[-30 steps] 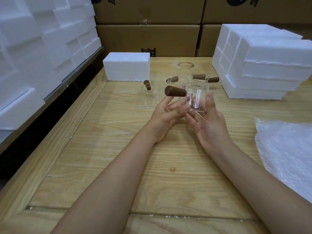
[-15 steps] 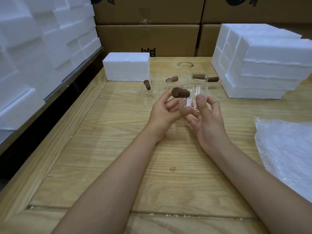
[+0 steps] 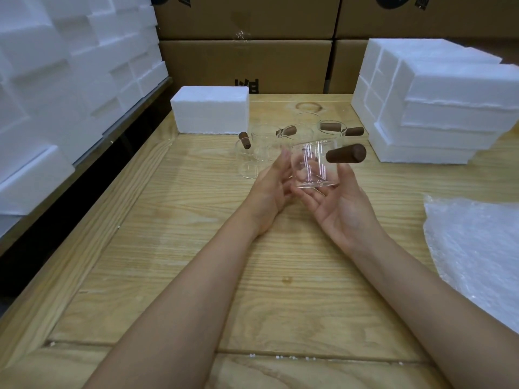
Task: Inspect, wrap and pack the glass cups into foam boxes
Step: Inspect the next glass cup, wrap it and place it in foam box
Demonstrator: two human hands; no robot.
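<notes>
Wooden table (image 3: 196, 248) boards lie under both hands: fingers and thumb of the right hand (image 3: 339, 211) curl round an upright glass cup (image 3: 313, 167), its brown handle (image 3: 346, 153) pointing right, while the left hand (image 3: 269, 189) lays straight fingers against its left wall. More cups (image 3: 252, 158) stand just behind, near a foam box (image 3: 210, 110), with bubble wrap (image 3: 477, 254) at the right

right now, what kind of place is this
Likely a warehouse packing station: stacked foam boxes, cardboard cartons behind the wooden table, bubble wrap, and a glass cup under inspection.
</notes>
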